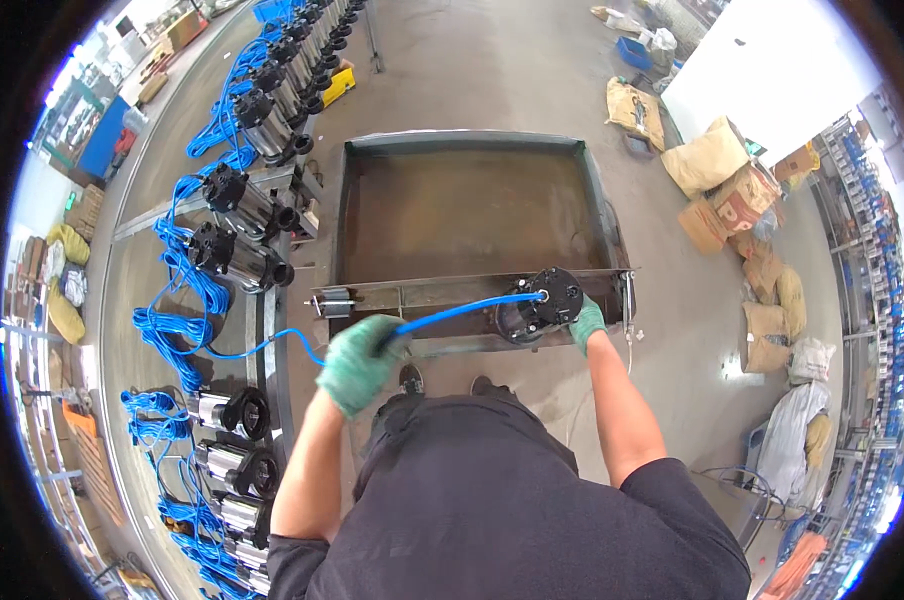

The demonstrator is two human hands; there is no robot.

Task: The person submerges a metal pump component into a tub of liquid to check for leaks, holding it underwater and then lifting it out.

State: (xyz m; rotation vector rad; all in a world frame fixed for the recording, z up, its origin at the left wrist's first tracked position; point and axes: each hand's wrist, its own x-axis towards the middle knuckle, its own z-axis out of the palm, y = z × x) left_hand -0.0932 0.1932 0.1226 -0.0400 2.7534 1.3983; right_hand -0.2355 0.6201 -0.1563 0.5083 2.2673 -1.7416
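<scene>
A submersible pump (544,303) with a round black top stands at the near right edge of a metal tank (462,137). My right hand (587,322), in a green glove, grips the right side of the pump's top; its fingertips are partly hidden by the pump. Out of the top runs a blue cable (464,310), stretched leftward to my left hand (360,364). That hand, also gloved in green, is closed round the cable. From there the cable continues left to a coil on the bench. Brownish liquid (462,210) appears to lie in the tank.
A bench (137,270) on the left carries rows of steel-and-black pumps (237,258) with blue cable coils (197,290). A small metal cylinder (334,303) sits at the tank's near left corner. Sacks (707,155) and a white panel (772,75) stand at right.
</scene>
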